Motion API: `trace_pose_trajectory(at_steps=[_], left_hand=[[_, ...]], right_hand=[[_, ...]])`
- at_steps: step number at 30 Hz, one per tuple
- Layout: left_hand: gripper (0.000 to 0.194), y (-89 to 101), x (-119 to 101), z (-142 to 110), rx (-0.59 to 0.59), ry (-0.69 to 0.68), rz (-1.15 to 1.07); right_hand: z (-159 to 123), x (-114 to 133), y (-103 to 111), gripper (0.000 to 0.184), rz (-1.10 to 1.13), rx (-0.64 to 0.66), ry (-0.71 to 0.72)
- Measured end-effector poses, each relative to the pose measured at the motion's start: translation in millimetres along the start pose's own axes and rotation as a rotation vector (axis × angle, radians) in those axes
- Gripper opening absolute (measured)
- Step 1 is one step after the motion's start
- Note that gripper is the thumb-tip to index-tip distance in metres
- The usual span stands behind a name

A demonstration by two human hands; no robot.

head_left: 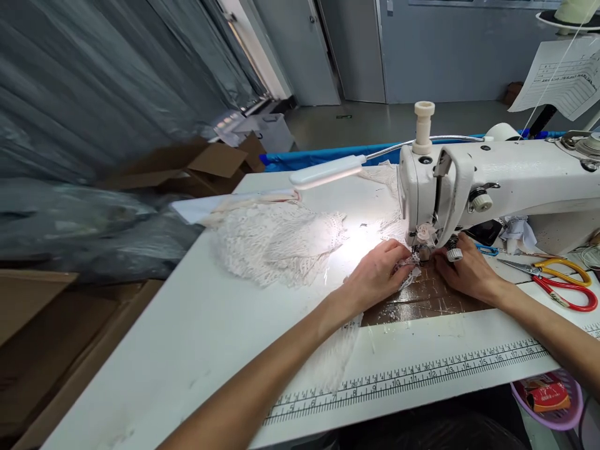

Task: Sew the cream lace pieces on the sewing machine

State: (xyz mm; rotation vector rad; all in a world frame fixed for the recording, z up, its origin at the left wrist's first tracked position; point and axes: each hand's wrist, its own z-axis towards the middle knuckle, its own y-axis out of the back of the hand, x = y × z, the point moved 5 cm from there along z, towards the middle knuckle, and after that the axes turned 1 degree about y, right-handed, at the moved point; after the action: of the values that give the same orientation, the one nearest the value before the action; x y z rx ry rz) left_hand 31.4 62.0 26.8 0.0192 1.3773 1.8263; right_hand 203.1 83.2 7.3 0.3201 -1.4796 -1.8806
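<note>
A white sewing machine [525, 178] stands at the right, its needle area lit by a lamp [328, 172]. White lace fabric [290, 240] spreads over the table to the left of it, and a strip of lace hangs down toward the front edge. Just left of the presser foot [424, 253], my left hand [377, 275] pinches the lace edge with bent fingers. My right hand [466, 269] is at the foot's right side, fingers curled in, the tips partly hidden behind a white knob [454, 254]. Whatever it pinches is hidden.
Scissors with red and yellow handles [565, 284] lie right of my right hand. A printed ruler [407, 381] runs along the front edge of the table [187, 337]. A purple basket [569, 412] sits below at right. Cardboard boxes [220, 161] and plastic-wrapped bundles [89, 225] stand left.
</note>
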Motion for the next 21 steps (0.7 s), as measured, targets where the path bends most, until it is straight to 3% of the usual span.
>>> trace_pose_trajectory(at_steps=[7, 13, 21], left_hand=[[0.021, -9.1, -2, -7, -0.021, -0.223, 0.148], [0.022, -9.6, -10, -9, -0.118, -0.346, 0.401], [0.019, -11.6, -13, -8, -0.129, -0.391, 0.374]], right_hand=[[-10, -1, -2, 0.016, 0.142, -0.233, 0.038], [-10, 9, 2, 0.019, 0.133, -0.181, 0.016], [-14, 19, 4, 0.032, 0.098, -0.078, 0.051]])
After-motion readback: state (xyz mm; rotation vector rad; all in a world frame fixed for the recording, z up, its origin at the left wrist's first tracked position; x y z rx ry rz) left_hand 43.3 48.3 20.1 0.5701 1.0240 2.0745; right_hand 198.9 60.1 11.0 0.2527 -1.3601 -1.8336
